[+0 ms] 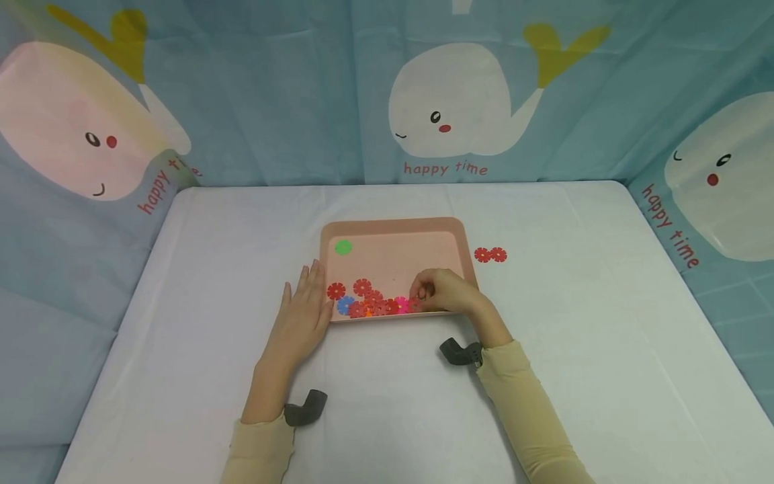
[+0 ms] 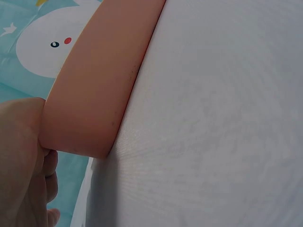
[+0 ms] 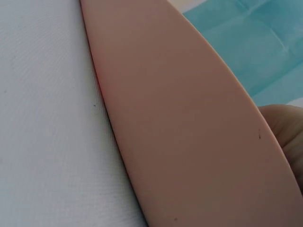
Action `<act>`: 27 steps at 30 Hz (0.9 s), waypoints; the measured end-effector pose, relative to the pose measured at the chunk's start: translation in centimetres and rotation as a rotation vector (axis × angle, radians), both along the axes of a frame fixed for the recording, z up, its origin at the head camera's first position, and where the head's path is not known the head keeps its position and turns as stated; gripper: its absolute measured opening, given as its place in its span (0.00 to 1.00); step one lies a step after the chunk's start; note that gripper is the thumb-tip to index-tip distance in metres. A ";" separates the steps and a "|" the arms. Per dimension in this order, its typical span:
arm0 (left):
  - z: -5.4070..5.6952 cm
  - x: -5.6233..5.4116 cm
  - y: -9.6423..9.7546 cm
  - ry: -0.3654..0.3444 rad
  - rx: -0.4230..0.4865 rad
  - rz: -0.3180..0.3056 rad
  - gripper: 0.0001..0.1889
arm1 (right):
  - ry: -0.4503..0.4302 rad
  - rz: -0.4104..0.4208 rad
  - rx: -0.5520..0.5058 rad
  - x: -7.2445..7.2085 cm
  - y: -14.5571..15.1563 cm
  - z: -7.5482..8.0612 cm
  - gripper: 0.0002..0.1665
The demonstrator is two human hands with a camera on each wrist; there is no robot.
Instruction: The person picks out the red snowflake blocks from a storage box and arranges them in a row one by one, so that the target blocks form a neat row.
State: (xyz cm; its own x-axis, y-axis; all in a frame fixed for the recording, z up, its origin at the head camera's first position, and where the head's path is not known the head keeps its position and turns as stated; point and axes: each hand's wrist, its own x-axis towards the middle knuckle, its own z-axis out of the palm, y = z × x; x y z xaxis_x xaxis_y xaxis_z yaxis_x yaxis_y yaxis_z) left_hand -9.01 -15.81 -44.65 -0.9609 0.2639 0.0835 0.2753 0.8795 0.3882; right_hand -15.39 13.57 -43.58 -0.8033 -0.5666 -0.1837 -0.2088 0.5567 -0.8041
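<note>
A shallow pink tray lies on the white table. Along its front side is a cluster of notched plastic discs, mostly red, with a blue disc, a bright pink disc and a bit of orange among them. One green disc sits in the far left corner. My left hand rests against the tray's left side, fingers extended. Inside the tray's front right part, my right hand has bent fingers beside the red discs; whether they pinch one is hidden. The right wrist view shows mostly tray wall.
Two red discs, side by side and touching, lie on the tablecloth right of the tray. A dark wrist device is on the left wrist and another on the right. Behind the table hangs a blue whale-print curtain.
</note>
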 end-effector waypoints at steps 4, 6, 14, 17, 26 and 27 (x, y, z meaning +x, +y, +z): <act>0.0 0.0 0.0 0.001 0.000 0.000 0.36 | 0.003 -0.036 -0.001 -0.1 -0.1 0.0 0.11; 0.0 0.0 0.0 0.002 -0.001 -0.001 0.36 | 0.014 -0.080 0.008 -0.1 -0.1 -0.1 0.11; -0.1 0.0 0.0 0.002 0.008 0.000 0.36 | 0.053 -0.236 0.018 -0.4 0.0 -0.2 0.11; -0.1 0.0 0.0 0.011 0.013 -0.003 0.35 | 0.034 -0.253 -0.006 -0.4 0.2 -0.2 0.09; -0.1 -0.1 0.0 0.021 -0.005 0.000 0.35 | -0.032 -0.258 -0.118 -0.6 0.5 -0.2 0.07; -0.1 -0.1 0.0 0.021 -0.005 0.000 0.35 | -0.037 -0.259 -0.124 -0.6 0.5 -0.3 0.06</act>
